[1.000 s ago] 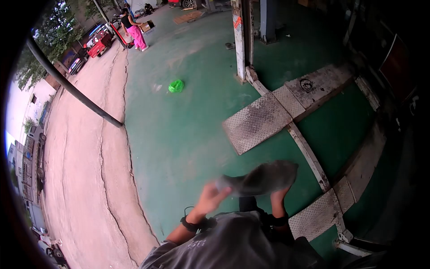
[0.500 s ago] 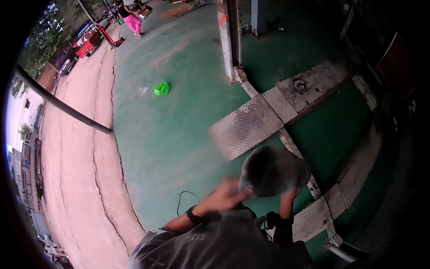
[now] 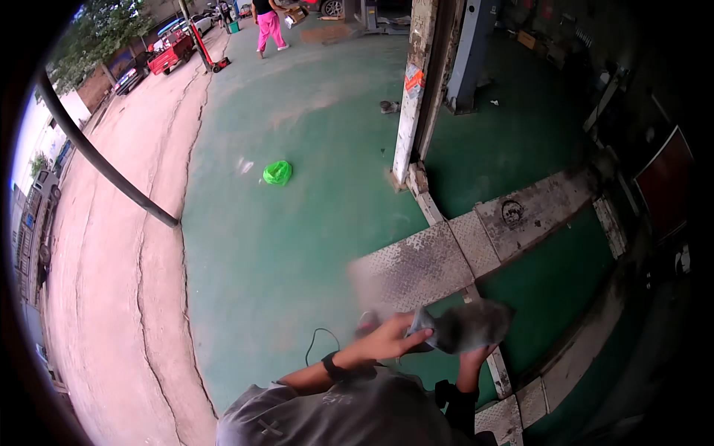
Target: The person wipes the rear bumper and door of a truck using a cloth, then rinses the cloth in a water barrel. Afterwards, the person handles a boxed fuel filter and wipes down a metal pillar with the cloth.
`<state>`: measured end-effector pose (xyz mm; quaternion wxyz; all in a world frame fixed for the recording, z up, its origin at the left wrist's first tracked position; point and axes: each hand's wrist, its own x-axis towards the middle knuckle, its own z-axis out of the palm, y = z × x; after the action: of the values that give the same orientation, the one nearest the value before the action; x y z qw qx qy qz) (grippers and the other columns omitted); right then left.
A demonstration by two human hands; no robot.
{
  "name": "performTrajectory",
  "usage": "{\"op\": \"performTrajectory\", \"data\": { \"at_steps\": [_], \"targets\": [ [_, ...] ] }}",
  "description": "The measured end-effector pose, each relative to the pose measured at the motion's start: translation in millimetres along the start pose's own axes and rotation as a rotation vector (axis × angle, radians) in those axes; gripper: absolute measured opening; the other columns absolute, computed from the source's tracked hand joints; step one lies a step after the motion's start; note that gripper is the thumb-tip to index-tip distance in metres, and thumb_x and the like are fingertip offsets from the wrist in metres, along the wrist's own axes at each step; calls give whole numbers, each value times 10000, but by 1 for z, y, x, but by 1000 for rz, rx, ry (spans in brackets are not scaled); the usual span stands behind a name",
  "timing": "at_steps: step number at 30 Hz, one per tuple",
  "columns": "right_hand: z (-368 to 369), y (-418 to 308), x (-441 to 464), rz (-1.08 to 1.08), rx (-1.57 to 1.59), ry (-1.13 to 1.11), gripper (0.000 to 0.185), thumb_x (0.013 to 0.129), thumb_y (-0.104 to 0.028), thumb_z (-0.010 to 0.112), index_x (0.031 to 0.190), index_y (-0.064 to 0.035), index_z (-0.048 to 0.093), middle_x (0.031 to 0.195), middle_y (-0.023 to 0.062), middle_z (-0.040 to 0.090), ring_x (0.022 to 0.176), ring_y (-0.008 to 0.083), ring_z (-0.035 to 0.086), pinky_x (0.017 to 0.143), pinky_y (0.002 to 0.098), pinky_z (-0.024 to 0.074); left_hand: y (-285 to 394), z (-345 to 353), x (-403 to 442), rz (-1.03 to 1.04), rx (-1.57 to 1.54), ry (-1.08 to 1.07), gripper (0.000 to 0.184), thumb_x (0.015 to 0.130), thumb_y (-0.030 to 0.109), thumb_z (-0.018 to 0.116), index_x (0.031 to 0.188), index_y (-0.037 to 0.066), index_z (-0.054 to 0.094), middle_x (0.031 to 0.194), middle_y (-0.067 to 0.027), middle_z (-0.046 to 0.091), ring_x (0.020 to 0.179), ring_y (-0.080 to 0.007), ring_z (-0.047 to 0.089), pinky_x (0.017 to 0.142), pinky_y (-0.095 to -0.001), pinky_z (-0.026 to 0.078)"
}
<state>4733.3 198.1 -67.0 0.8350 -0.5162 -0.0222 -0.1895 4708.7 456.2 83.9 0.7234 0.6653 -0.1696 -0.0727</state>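
Observation:
A dark grey hat, blurred by motion, is held in front of my body. The fingers of my left hand pinch a lighter grey flap at its left end. From below, my right hand grips the lower right edge, with most of its fingers hidden behind the hat. Dark bands circle both wrists. A thin black cable lies on the green floor left of my left hand.
A metal ramp crosses the floor just beyond my hands. A post rises past it. A bright green bag lies on the floor. Farther off, a person in pink trousers carries a box. A dark pole slants at left.
The hat has tilted, from its dark hollow facing me to a narrower side view with the flap at left. My view has shifted, showing more of the far area.

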Motion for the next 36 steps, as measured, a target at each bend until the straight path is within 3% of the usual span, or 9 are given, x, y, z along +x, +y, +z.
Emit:
{"op": "performTrajectory", "data": {
  "at_steps": [5,8,11,16,24,27,30,33,36],
  "targets": [
    [89,22,72,-24,66,34,525,1036,-179,513,1499,-3,338,1486,164,455,1308,301,503,1088,446,432,19,-84,56,66,22,32,173,994,163,601,1009,-1,654,871,-129,687,801,-200,640,747,-348,499],
    [124,59,97,-51,-41,79,537,1020,-173,540,1501,-43,340,1485,164,451,1291,329,513,1064,489,449,3,-147,80,-37,196,-67,158,1001,97,594,1103,1,668,1018,-72,711,922,-117,623,813,-313,505],
    [149,72,117,-74,-54,-8,516,1029,-157,518,1505,-63,343,1507,148,430,1300,318,505,1073,471,435,27,-163,98,145,108,78,178,984,170,614,919,11,661,790,-136,653,720,-245,620,688,-381,489],
    [158,102,152,-48,-12,-14,513,1029,-147,512,1506,-65,341,1500,135,439,1292,314,510,1069,469,438,11,-189,113,132,168,52,143,968,133,634,904,5,639,738,-135,612,689,-289,601,659,-395,467],
    [208,136,235,70,-62,156,550,1017,-208,528,1507,-55,332,1487,165,447,1275,327,525,1038,478,465,25,-247,164,233,138,29,133,962,100,630,923,-26,609,819,-157,623,746,-312,606,689,-397,466],
    [229,155,276,55,-15,165,522,1011,-209,539,1459,17,396,1414,169,523,1219,281,577,994,406,500,25,-276,198,257,187,33,156,963,113,631,907,-29,602,818,-169,616,750,-330,602,695,-414,465],
    [255,179,325,141,66,336,499,1008,-178,537,1456,4,413,1391,177,542,1182,291,601,975,425,522,17,-307,233,216,232,38,181,965,136,634,903,-30,598,821,-181,610,761,-341,601,700,-428,464],
    [302,196,368,-40,20,238,488,1007,-155,533,1457,-7,419,1388,179,548,1172,304,608,969,446,531,25,-351,284,178,277,-6,195,967,152,635,910,-30,598,828,-188,608,768,-346,600,698,-432,462],
    [299,239,402,35,107,209,570,996,-198,571,1504,-86,340,1492,165,447,1285,341,528,1057,493,471,10,-383,320,182,261,-47,197,960,159,644,931,-31,603,840,-194,607,772,-356,599,698,-425,462]
  ]
}}
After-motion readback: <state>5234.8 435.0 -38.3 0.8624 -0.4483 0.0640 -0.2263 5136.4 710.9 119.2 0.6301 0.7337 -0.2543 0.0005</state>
